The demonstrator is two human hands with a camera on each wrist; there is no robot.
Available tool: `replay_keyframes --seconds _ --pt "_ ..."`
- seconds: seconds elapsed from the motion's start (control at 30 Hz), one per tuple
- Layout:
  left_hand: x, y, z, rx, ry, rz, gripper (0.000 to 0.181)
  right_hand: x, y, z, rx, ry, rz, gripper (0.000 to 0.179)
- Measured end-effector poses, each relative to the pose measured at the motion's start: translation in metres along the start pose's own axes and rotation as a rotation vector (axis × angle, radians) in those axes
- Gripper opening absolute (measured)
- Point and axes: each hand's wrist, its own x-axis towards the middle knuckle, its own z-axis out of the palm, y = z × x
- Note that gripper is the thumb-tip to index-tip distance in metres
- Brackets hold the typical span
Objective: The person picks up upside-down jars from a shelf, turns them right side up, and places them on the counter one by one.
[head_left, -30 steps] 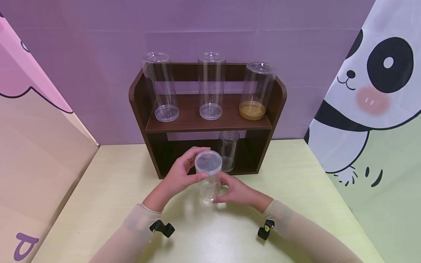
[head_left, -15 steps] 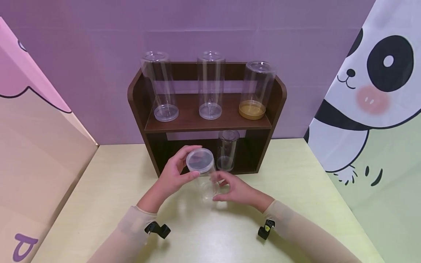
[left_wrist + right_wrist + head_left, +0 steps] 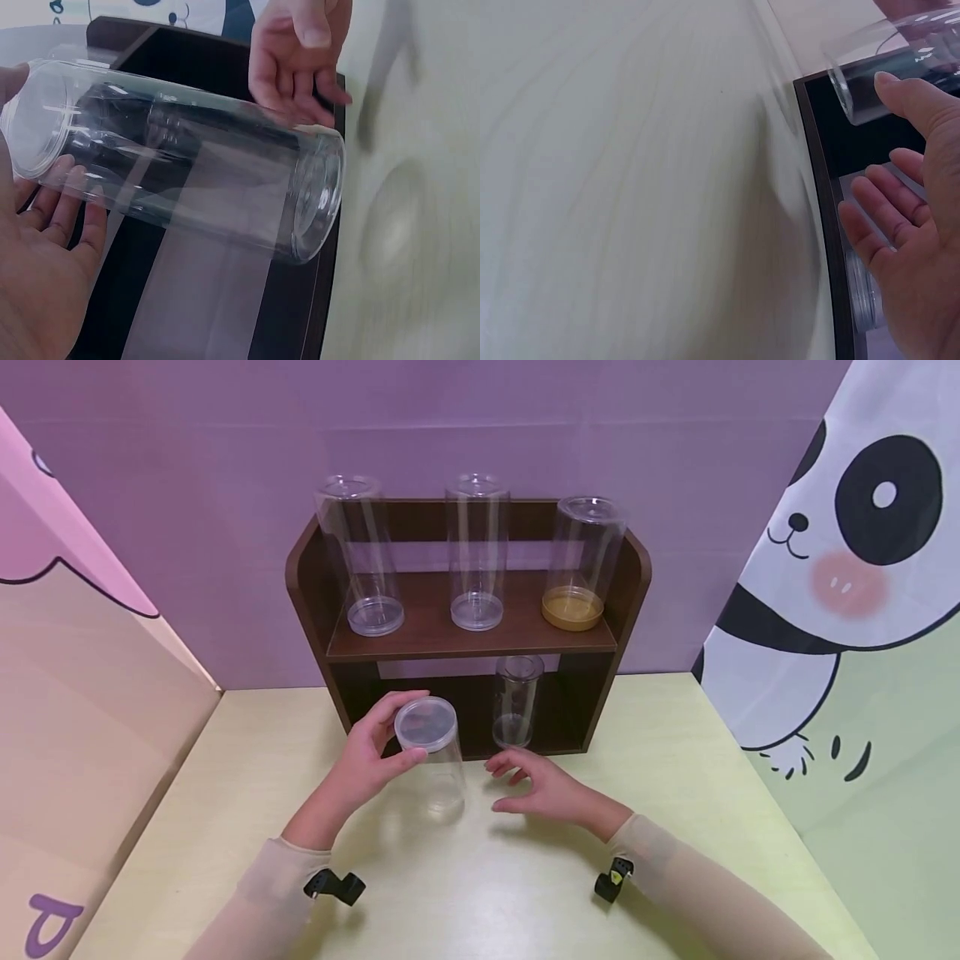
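Note:
A clear plastic jar (image 3: 442,781) with a translucent lid (image 3: 426,723) is in my left hand (image 3: 363,764), which grips it round the lid end, thumb in front and fingers behind. The jar tilts slightly, and its base (image 3: 319,199) looks raised off the table. To its right, my right hand (image 3: 555,792) is apart from the jar, fingers loosely bent and nothing between them. The right wrist view shows that hand's open palm (image 3: 922,277) with the jar (image 3: 862,82) beyond the thumb. A dark brown two-tier shelf (image 3: 472,646) stands just behind both hands.
Three clear jars stand on the upper shelf: a left jar (image 3: 367,552), a middle jar (image 3: 477,547) and a right jar (image 3: 588,547) with a gold base. Another jar (image 3: 517,697) is on the lower tier, right side. The pale table (image 3: 480,893) extends in front.
My left hand has carried the jar leftward from in front of the lower-tier jar. My right hand has let go of it and stays near the same place, its fingers now spread.

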Motion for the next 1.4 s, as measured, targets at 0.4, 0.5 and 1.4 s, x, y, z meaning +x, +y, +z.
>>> replay_keyframes --seconds 0.4,0.5,1.4 --pt "-0.019 -0.007 -0.032 0.079 0.094 -0.073 0.073 -0.003 0.002 -0.006 -0.006 0.01 0.006 0.047" --pt "-0.024 -0.009 -0.04 0.093 0.117 -0.07 0.072 -0.004 0.0 -0.007 -0.006 0.011 0.018 0.046" --pt "-0.044 -0.016 -0.067 0.174 0.235 -0.107 0.074 -0.007 0.003 -0.009 0.006 0.011 0.021 0.04"
